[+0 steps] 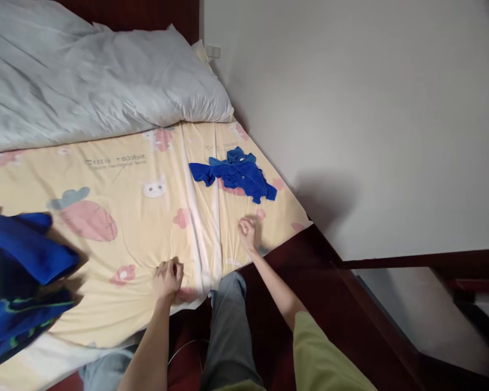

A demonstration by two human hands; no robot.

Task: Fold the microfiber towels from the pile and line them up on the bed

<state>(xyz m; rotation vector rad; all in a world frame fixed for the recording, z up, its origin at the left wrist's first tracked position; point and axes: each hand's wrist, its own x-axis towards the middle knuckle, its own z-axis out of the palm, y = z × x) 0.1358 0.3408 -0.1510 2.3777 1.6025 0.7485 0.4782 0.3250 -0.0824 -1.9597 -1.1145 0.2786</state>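
Observation:
My left hand [168, 277] rests on the yellow patterned bed sheet [118, 228] near the bed's front edge, fingers curled into a loose fist that seems to pinch the fabric. My right hand [248, 232] lies on the sheet further right, fingers bent, close to the bed's corner. A crumpled blue garment [235, 172] lies on the sheet a little beyond my right hand, touched by neither hand. A pile of dark blue clothes [20, 277] sits at the left edge.
A grey duvet [85, 81] is bunched across the head of the bed. A white wall [350, 108] runs along the right side. The dark red bed frame [309, 271] borders the mattress, with my grey-trousered leg [228, 326] against it.

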